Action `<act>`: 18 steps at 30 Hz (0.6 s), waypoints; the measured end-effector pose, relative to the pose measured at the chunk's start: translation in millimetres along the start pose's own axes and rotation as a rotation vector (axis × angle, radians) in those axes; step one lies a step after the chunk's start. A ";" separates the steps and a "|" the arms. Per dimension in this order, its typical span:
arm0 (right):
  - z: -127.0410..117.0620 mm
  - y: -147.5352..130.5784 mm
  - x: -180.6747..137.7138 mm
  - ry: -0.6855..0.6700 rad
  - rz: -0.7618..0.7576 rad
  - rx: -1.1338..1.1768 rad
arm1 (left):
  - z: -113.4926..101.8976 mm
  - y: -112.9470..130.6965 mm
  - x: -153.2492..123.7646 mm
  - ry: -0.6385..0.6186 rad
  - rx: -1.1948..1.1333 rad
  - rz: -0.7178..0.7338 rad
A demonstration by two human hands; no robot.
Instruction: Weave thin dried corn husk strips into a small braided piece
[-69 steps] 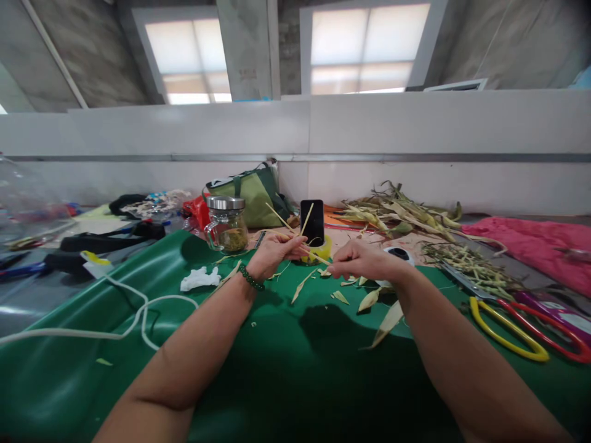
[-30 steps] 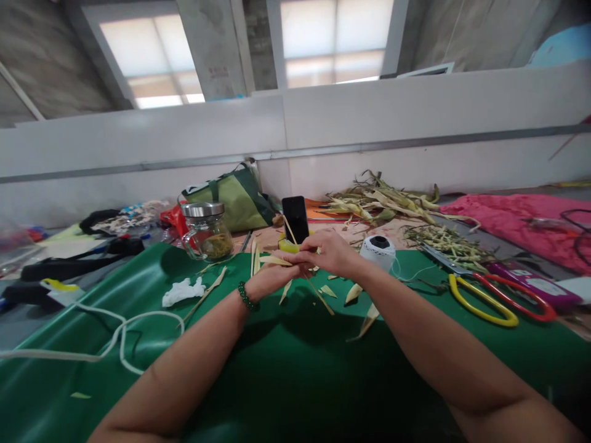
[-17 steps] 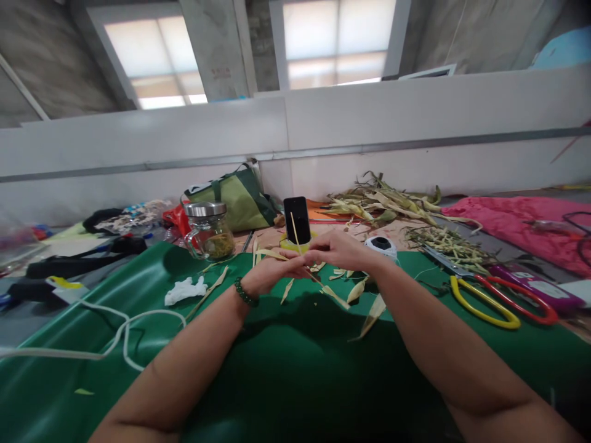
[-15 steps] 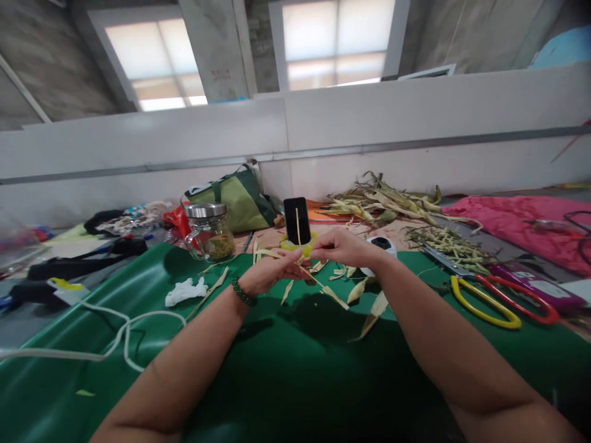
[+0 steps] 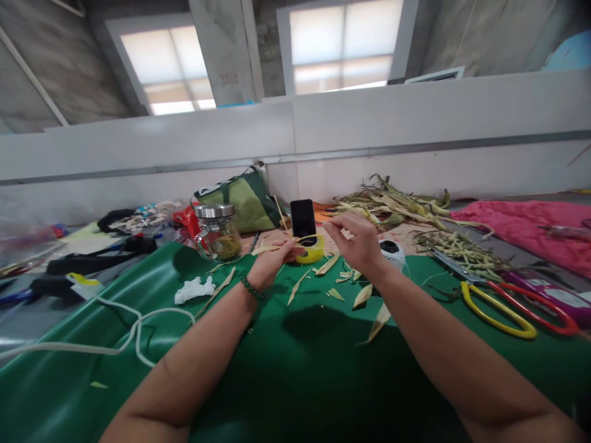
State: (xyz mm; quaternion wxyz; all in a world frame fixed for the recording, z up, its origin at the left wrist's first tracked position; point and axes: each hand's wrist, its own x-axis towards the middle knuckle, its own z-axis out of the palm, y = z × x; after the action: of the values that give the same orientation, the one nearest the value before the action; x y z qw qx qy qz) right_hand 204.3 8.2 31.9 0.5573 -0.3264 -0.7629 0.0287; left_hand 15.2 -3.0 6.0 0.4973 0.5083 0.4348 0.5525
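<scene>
My left hand [image 5: 272,261], with a dark green bead bracelet [image 5: 250,289] at the wrist, pinches a pale corn husk strip [image 5: 268,248]. A thin end of that strip curves rightward from the fingertips, and another stick-like piece rises near them. To the right and slightly higher is my right hand [image 5: 355,237], thumb and forefinger pressed together; anything between them is too small to make out. Behind the hands, a black phone [image 5: 303,218] stands upright at a roll of yellow tape [image 5: 314,253]. Loose husk pieces [image 5: 363,296] lie below on the green mat [image 5: 323,369].
Large scissors [image 5: 498,307] with yellow and red handles lie at the right, near husk scraps [image 5: 457,249]. A white spool [image 5: 392,253] stands behind my right forearm. On the left are a glass jar [image 5: 218,237], crumpled white tissue [image 5: 194,289] and a white cord [image 5: 115,317].
My right hand has moved up and right, away from my left hand. The husk strip stays in my left hand, and a piece no longer hangs below it. The view has shifted slightly.
</scene>
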 end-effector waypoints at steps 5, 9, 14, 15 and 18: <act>24.2 -7.9 -10.5 -0.435 0.378 0.330 | 7.4 -5.2 0.6 0.093 0.112 0.313; 16.3 -1.4 -4.3 -0.097 0.256 0.137 | 9.0 -1.5 -3.9 0.142 0.325 0.463; 8.6 7.3 -0.4 -0.304 0.174 0.137 | 5.6 5.2 -8.7 -0.124 0.242 0.266; 9.8 9.0 -0.6 -0.377 0.207 0.188 | 5.4 6.9 -10.0 -0.173 0.221 0.235; 12.8 11.3 -0.6 -0.422 0.288 0.320 | 5.8 11.6 -13.4 -0.275 0.178 0.196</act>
State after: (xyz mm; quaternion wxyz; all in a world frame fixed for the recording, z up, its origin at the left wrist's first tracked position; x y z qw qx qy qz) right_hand 198.6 20.8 22.0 0.4213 -0.3258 -0.7935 0.2945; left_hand 19.5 -17.9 16.3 0.4490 0.6607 0.3583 0.4832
